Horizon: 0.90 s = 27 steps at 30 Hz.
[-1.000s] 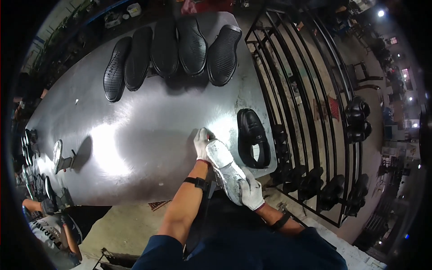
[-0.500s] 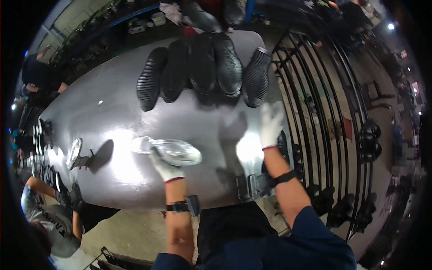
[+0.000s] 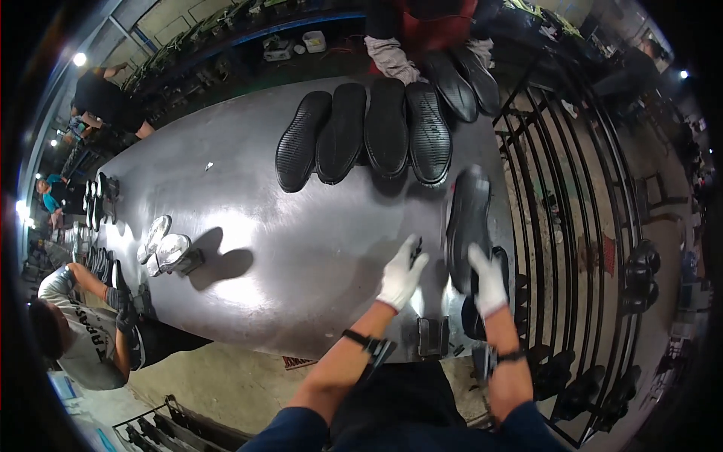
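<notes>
A black shoe [image 3: 468,218] stands sole side up near the table's right edge, and my gloved right hand [image 3: 489,282] grips its near end. Left of it, my gloved left hand [image 3: 401,277] is raised over the table, its fingers closed about a small dark thing that I cannot make out. Several black shoes [image 3: 386,128] lie in a row beyond my hands, soles up. Two shiny metal shoe lasts [image 3: 169,253] stand together on the left part of the table.
The grey metal table [image 3: 248,166] stretches to the left. Across it, a person's gloved hand [image 3: 392,59] is beside two more black shoes [image 3: 452,87]. A black barred rack [image 3: 553,196] borders the right side. Another person [image 3: 90,324] works at the left edge.
My left hand has left the metal last, now beside the other one, and moved right. My right hand has drawn nearer and grips a shoe. The view has shifted.
</notes>
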### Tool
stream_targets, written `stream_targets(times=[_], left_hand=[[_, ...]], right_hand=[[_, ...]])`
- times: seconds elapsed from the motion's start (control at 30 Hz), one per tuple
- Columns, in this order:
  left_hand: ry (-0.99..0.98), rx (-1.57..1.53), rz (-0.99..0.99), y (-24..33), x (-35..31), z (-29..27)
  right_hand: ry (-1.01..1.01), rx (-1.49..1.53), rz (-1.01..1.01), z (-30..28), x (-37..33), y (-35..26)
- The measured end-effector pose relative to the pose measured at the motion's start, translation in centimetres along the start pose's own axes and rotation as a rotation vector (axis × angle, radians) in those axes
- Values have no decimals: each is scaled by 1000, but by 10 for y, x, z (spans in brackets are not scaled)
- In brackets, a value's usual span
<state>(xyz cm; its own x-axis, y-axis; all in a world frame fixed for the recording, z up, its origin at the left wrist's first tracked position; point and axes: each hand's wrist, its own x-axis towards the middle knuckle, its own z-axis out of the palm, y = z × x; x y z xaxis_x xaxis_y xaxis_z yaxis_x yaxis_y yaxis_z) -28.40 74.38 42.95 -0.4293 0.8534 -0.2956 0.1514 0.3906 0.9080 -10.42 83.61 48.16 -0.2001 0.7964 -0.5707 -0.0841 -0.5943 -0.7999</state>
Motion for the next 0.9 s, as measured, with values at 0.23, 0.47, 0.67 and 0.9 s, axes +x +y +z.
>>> stream_targets(times=[0.23,0.47,0.67,0.9], left_hand=[[-233,438,151,-73,51,39],[-74,487,77,-109,0,80],[3,-645,-117,9,-67,64],[-77,-171,568,2,-185,61]], right_hand=[[-251,-263,67,-82,-135,78],[21,-1189,-370,8,-134,19],[208,-1118,-903,-19,-158,60],[-282,-903,-1138,-190,-256,81]])
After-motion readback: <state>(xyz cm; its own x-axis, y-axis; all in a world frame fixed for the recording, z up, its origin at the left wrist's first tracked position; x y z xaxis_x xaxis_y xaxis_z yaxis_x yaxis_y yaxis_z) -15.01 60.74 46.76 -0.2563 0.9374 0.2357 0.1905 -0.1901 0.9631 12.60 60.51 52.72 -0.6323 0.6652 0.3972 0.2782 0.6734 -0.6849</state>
